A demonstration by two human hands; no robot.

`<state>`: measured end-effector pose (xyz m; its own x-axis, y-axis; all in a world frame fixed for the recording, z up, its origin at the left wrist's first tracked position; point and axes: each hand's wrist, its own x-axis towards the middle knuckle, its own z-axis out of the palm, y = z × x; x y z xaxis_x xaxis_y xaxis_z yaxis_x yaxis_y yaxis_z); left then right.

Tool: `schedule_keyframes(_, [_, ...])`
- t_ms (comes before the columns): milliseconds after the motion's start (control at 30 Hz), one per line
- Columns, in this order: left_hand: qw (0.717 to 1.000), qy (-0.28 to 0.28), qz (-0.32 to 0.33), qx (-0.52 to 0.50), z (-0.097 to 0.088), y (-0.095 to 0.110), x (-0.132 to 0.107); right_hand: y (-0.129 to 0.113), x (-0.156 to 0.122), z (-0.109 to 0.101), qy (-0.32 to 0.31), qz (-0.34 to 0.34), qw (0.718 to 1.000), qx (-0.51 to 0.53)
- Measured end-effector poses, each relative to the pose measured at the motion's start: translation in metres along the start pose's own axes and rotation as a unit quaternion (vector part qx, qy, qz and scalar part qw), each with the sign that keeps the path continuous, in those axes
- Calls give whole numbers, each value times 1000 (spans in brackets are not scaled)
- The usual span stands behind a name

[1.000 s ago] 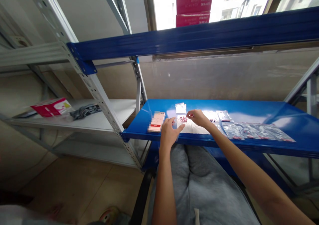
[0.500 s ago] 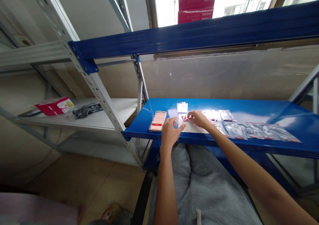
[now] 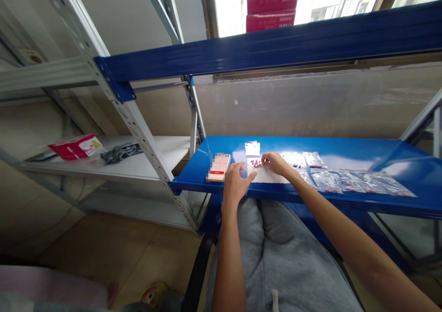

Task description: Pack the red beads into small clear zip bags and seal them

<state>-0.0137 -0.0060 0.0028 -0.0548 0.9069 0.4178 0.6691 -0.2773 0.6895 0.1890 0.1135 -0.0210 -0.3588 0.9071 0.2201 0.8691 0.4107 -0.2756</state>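
Note:
My left hand [image 3: 236, 181] grips a small clear plastic bag [image 3: 246, 176] by its side, thumb and fingers curved around it; a red line shows along the bag's top edge. Just right of it, several small dark red beads [image 3: 256, 163] lie in a loose pile on a white sheet [image 3: 272, 177]. My right hand [image 3: 275, 164] is beside the pile, its thumb and forefinger pinched together. Whatever sits between those fingertips is too small to make out. Filled clear bags [image 3: 357, 182] with red pieces in them lie in a row to the right.
A phone [image 3: 218, 167] with a lit screen lies left of my left hand. Behind the beads is a stack of small clear bags [image 3: 252, 148]. The blue shelf [image 3: 345, 151] has a blue beam [image 3: 241, 49] above it and a metal post [image 3: 138, 128] at left.
My right hand has shifted slightly right, off the bead pile, and more beads show. My left hand and its bag have barely moved.

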Motion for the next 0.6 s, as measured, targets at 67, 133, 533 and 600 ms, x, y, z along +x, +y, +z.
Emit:
schedule_keyframes(67, [1000,-2,-3,0,-1,0,0,-1,0,-1,10,7,1000,16])
schedule_keyframes(133, [1000,-3,-4,2,-1,0,0,-2,-2,-6,33,14,998,54])
schedule_keyframes(533, [994,-17,-20,-110,-2,-3,0,-61,-23,-56,-18,-142,960,241])
schedule_keyframes(600, [993,-18,-24,-118,-2,-4,0,-61,-23,-58,-10,-139,962,236])
